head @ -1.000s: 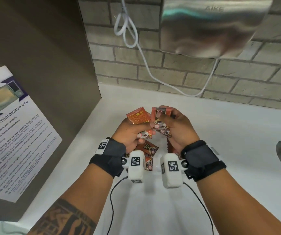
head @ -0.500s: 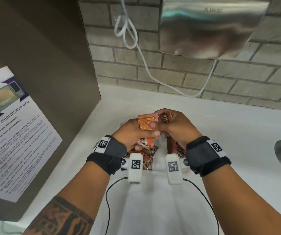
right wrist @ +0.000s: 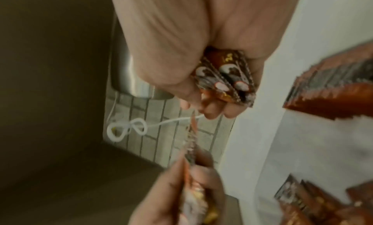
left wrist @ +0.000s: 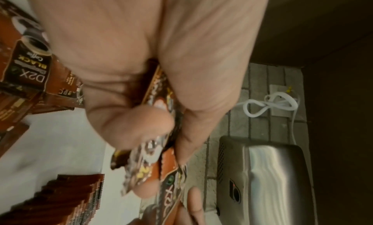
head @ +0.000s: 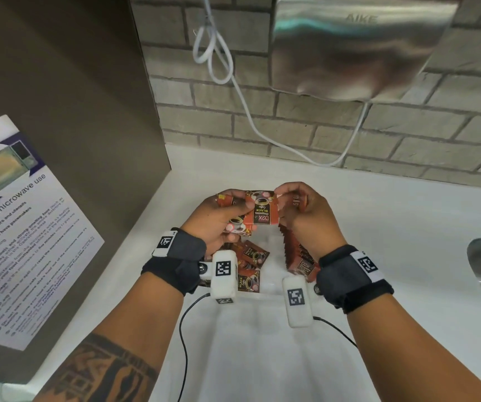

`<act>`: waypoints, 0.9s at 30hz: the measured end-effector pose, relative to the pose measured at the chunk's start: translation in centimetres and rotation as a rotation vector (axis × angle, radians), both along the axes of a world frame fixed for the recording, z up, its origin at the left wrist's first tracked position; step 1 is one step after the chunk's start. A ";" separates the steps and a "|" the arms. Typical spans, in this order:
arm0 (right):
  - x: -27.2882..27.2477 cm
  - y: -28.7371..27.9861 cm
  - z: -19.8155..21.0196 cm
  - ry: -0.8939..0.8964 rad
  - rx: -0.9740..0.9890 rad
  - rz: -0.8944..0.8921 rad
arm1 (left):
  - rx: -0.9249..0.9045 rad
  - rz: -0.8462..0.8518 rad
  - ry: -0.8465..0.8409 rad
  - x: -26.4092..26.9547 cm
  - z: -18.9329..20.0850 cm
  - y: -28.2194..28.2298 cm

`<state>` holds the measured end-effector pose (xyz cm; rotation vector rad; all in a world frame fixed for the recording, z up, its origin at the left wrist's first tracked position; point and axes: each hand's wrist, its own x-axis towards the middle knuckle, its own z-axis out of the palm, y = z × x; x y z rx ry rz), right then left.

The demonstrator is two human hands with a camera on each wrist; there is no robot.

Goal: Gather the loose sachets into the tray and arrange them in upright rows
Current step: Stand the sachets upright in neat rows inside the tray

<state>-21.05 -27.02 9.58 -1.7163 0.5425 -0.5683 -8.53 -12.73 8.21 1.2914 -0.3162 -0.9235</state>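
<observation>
Pinching one sachet (head: 262, 211) (both hands raised)

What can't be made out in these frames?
- Tray outline: head view, white on white, wrists cover it.
- Count in the upright row: right hand hides it; wrist views blurred.
- Count in the left hand: left wrist view, fingers cover the sachets.

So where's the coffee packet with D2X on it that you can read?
In the head view, the D2X sachet is held up between the left hand and right hand, above the tray, its label upside down.
</observation>
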 end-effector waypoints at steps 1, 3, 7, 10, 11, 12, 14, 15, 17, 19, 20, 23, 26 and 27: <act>0.0 -0.1 0.0 -0.007 0.123 0.001 | 0.007 0.001 -0.026 -0.1 0.0 -0.1; 0.0 -0.2 0.2 0.002 0.227 0.025 | 0.017 -0.021 -0.073 -0.3 -0.1 -0.2; 0.4 -0.5 0.0 -0.029 0.257 0.074 | 0.023 -0.155 -0.107 -0.8 -0.2 -0.1; 0.3 -0.9 0.0 -0.033 0.287 0.061 | 0.023 -0.115 -0.140 -0.7 0.2 0.1; 0.2 -1.1 -0.1 -0.016 0.288 0.070 | 0.016 -0.067 -0.133 -0.5 0.4 0.1; 0.0 -1.3 -0.2 0.012 0.294 0.101 | 0.005 -0.018 -0.125 -0.2 0.5 0.2; -0.3 -1.3 -0.1 0.086 0.330 0.206 | -0.019 0.042 -0.132 0.2 0.7 0.1; -0.6 -1.1 0.0 0.143 0.334 0.280 | -0.029 0.046 -0.149 0.3 0.8 0.1; -0.8 -0.5 0.2 0.264 0.274 0.436 | -0.044 0.005 -0.217 0.1 1.1 -0.1; -0.7 0.3 0.4 0.295 0.243 0.498 | -0.038 -0.044 -0.318 -0.3 1.4 -0.5; -0.5 0.5 0.4 0.270 0.260 0.495 | -0.033 -0.059 -0.359 -0.5 1.5 -0.8; -0.3 0.6 0.1 0.197 0.281 0.490 | -0.033 -0.068 -0.380 -0.8 1.5 -1.2; -0.4 0.2 -0.1 0.206 0.294 0.458 | -0.026 -0.049 -0.341 -0.7 1.4 -1.2; -0.5 0.0 -0.1 0.202 0.320 0.429 | -0.026 -0.038 -0.311 -0.5 1.3 -1.1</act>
